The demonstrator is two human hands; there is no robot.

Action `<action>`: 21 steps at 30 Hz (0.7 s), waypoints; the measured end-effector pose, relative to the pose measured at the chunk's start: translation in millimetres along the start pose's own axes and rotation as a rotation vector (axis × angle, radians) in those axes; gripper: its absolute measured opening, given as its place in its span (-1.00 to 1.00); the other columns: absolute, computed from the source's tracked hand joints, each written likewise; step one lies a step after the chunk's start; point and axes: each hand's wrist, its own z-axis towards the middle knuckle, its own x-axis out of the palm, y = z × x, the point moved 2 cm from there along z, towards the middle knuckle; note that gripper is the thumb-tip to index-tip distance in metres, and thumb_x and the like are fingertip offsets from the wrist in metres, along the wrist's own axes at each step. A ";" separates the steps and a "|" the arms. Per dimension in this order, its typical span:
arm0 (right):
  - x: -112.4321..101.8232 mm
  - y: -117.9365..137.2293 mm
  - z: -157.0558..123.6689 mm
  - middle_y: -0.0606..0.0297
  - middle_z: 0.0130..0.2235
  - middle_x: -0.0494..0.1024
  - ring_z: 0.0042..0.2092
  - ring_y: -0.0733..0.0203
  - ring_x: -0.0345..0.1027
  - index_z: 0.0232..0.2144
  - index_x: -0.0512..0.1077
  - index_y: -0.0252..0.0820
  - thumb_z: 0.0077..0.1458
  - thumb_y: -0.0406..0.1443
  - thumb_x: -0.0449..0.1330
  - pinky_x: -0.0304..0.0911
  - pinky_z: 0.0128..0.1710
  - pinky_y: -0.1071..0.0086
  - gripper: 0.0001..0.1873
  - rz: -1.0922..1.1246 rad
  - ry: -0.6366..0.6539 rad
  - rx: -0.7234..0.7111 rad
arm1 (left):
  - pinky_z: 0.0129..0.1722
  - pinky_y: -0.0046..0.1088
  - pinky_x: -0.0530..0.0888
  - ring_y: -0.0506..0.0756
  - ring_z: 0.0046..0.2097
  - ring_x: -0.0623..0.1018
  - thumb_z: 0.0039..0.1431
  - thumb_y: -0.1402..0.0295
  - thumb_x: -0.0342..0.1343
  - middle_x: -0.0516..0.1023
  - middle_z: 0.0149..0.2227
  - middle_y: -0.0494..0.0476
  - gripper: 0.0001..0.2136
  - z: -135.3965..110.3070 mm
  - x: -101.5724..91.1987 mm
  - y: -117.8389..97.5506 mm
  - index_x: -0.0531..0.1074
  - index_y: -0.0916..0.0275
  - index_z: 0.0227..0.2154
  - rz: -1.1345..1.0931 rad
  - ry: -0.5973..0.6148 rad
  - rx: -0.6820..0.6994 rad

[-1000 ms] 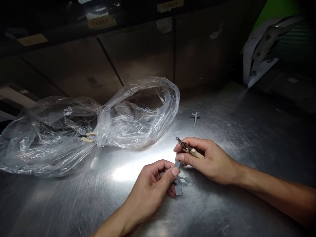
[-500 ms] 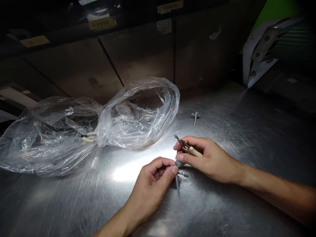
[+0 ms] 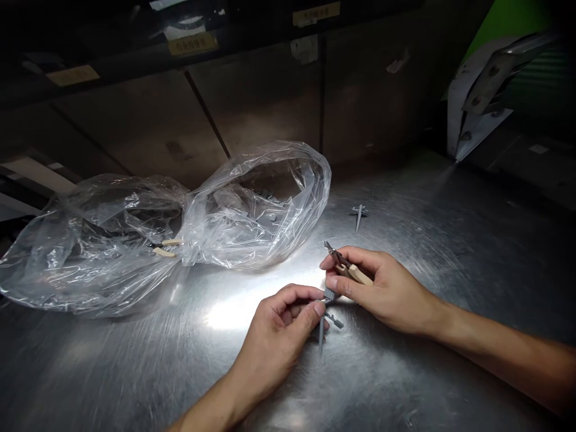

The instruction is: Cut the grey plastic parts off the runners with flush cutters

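Observation:
Between its thumb and fingers, my left hand pinches a grey plastic sprue with a long tapering stem and short side arms. A small ribbed grey plastic part sits at its upper end, close under my right thumb. My right hand is closed around cream-handled nippers, their dark jaws pointing up and left, above the sprue. Whether my right thumb touches the ribbed part, I cannot tell. The left hand's inner fingers are partly hidden.
Another grey sprue lies farther back on the metal table. On the left, one clear plastic bag holds several grey parts; beside it lies another bag. A second pair of nippers rests there. A metal bracket stands back right.
The sprue in my left hand has turned slightly, its stem now more upright. The nippers have shifted a little. The whole view has moved slightly.

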 end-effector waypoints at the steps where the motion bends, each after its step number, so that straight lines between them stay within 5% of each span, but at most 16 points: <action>1: 0.7 0.2 -0.3 0.40 -0.33 0.51 -0.30 0.28 0.37 -0.22 0.49 -0.10 0.13 -0.21 0.26 0.31 -0.29 0.43 -0.84 -0.003 -0.003 0.001 | -0.30 -0.49 0.42 -0.01 -0.36 0.48 0.13 0.24 0.30 0.55 -0.39 0.06 -0.77 0.1 0.3 -1.1 0.53 0.29 -0.25 0.016 0.002 0.009; 9: -6.6 6.2 0.2 0.34 -0.28 0.55 -0.23 0.20 0.43 -0.20 0.48 -0.13 0.18 -0.16 0.22 0.34 -0.21 0.35 -0.80 -0.059 -0.022 -0.044 | -0.41 -0.51 0.41 -0.03 -0.47 0.45 0.22 0.20 0.21 0.50 -0.51 0.02 -0.78 1.5 -2.5 -3.1 0.47 0.28 -0.27 -0.072 -0.045 0.021; 16: -9.1 9.1 -3.6 0.35 -0.22 0.61 -0.19 0.19 0.47 -0.15 0.53 -0.05 0.23 -0.27 0.16 0.35 -0.17 0.35 -0.82 -0.305 0.227 -0.148 | -0.42 -0.52 0.46 -0.07 -0.44 0.49 0.17 0.38 0.23 0.48 -0.30 0.02 -0.87 6.6 -9.4 -4.2 0.48 0.27 -0.23 -0.435 -0.168 0.022; 21: -3.4 4.6 -7.7 0.36 -0.16 0.61 -0.17 0.20 0.49 -0.05 0.52 0.01 0.18 -0.34 0.17 0.36 -0.15 0.34 -0.70 -0.449 0.222 -0.189 | -0.40 -0.50 0.48 -0.03 -0.42 0.52 0.16 0.51 0.18 0.50 -0.31 0.06 -0.88 8.7 -8.8 -5.6 0.46 0.31 -0.22 -0.541 -0.137 -0.024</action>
